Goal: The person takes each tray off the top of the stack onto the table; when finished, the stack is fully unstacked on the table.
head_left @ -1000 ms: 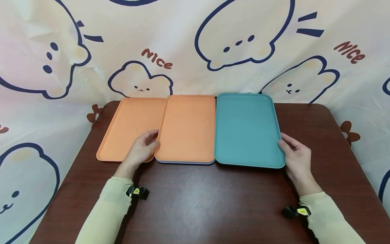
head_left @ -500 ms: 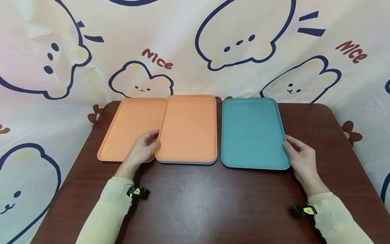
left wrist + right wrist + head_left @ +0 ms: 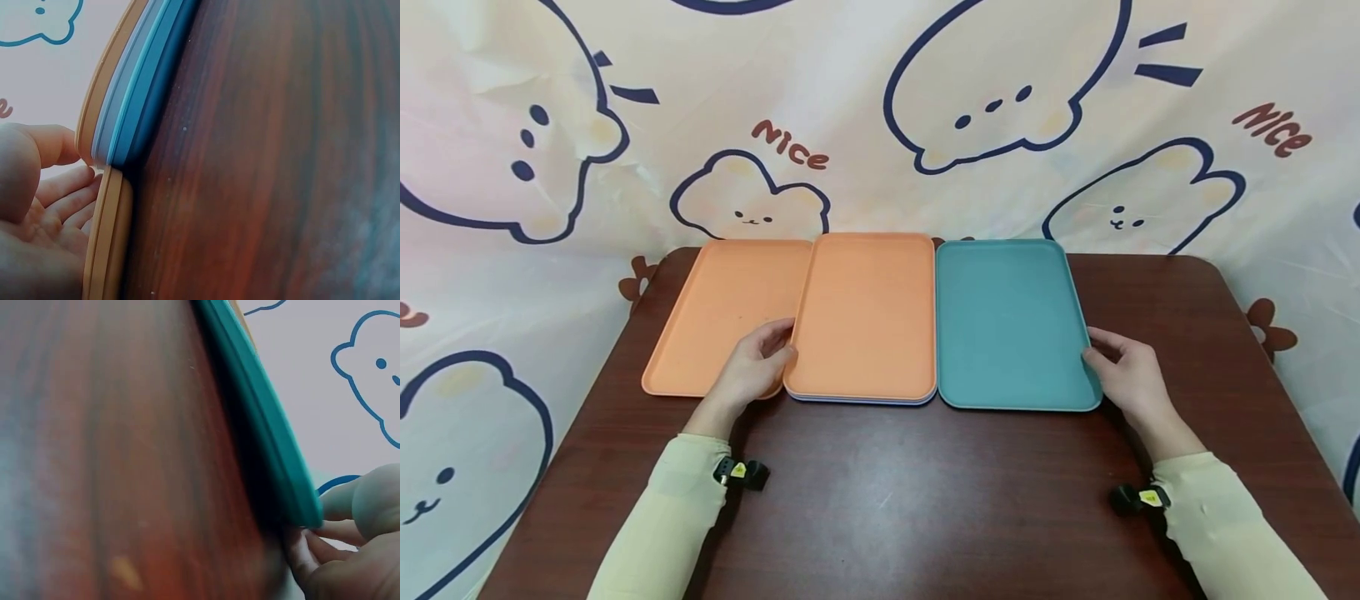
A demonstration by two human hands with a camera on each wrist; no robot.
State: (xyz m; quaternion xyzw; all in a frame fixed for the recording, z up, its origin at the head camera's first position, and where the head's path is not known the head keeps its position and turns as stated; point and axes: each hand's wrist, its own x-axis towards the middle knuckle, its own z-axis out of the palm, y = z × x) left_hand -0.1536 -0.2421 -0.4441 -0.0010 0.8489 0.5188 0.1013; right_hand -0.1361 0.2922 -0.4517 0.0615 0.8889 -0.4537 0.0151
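- Nearest me, both sleeves run in from the bottom of the head view, the left sleeve [image 3: 662, 508] and the right sleeve [image 3: 1228, 517], both cut off by the frame.
- Between them lies the dark wooden desk [image 3: 910, 500].
- The right hand [image 3: 1131, 375] has its grip nearly closed, thumb above and fingers below, pinching the green tray [image 3: 1015, 325] by its right edge towards the near corner.
- The left hand [image 3: 741, 367] has a loose grip, thumb and fingertips against the left side of the stack of trays [image 3: 865, 317]; it looks to be steadying, not lifting.
- The green tray sits on the right, its left edge just beside the stack, perhaps touching.
- To set it neatly, I'd bring that edge in parallel, hold the tray level, and let the left hand brace the stack so it doesn't skid; a one-cornered hold could easily twist it.
- An orange tray [image 3: 733, 308] lies left of the stack, partly behind the left hand.
- Hard to make out: whether the green tray is flat on the desk, as a dark band runs beneath it, and exactly how many trays lie under the stack's orange top one.
- Farthest back, the printed cloth [image 3: 700, 75] runs out of frame.
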